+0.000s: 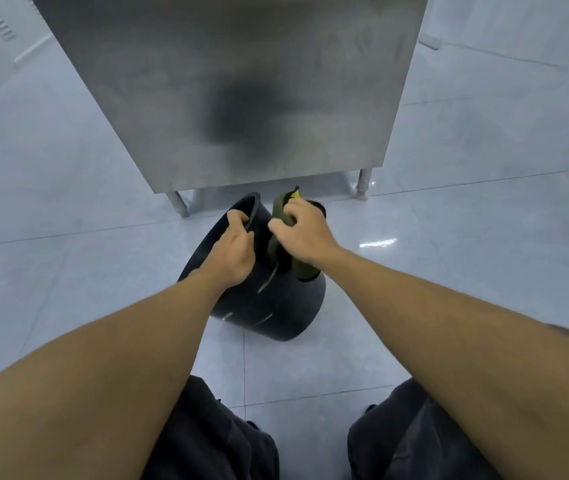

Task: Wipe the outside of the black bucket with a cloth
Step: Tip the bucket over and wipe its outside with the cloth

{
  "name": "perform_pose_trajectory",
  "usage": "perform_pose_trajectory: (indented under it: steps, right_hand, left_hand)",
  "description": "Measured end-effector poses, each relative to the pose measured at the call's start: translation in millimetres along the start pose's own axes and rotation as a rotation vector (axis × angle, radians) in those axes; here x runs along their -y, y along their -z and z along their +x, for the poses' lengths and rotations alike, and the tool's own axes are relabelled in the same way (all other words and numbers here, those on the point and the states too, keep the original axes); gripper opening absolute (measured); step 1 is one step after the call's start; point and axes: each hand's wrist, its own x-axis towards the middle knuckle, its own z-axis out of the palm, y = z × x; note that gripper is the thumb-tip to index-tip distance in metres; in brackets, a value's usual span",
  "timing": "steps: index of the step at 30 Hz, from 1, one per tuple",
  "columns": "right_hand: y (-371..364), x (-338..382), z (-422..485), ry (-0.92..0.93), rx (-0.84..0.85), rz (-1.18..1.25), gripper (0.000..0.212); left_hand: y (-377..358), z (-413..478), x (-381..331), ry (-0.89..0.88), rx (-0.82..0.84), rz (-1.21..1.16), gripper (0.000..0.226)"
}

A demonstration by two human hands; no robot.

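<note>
Steel cabinet (234, 91) stands on the tiled floor (466, 237). Black bucket (269, 306) lies tilted on the floor just before the cabinet's near edge. Your left hand (232, 252) is curled over the bucket's rim, arm extended. Your right hand (305, 233) presses a bunched green cloth (302, 270) on its outer wall.
</note>
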Motion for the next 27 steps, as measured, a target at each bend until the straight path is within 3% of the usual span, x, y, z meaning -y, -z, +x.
perform_pose_trajectory:
  steps: [3, 7, 15, 18, 22, 24, 27]
  right_hand:
    - [-31, -9, -7, 0.061, 0.081, -0.001, 0.033]
    - [-57, -28, -9, -0.008, 0.085, 0.079, 0.019]
    - [-67, -83, -35, -0.204, -0.045, 0.042, 0.043]
    - [-72, -73, -24, -0.093, -0.018, 0.157, 0.031]
    - [-96, -48, -4, 0.138, 0.044, 0.150, 0.044]
    - [-102, -49, 0, 0.124, 0.014, 0.166, 0.044]
    - [-106, -63, -5, 0.033, -0.091, 0.183, 0.025]
  left_hand:
    - [-6, -2, 1, -0.123, -0.062, 0.024, 0.019]
    - [-8, 0, -3, -0.069, -0.104, -0.017, 0.011]
    - [-17, 4, -9, -0.014, -0.132, 0.044, 0.031]
    - [-14, 6, -5, 0.026, -0.186, 0.050, 0.028]
    - [-1, 4, 4, 0.074, -0.204, 0.066, 0.017]
    - [3, 3, 9, 0.083, -0.218, 0.098, 0.016]
    - [2, 3, 15, 0.126, -0.208, 0.194, 0.035]
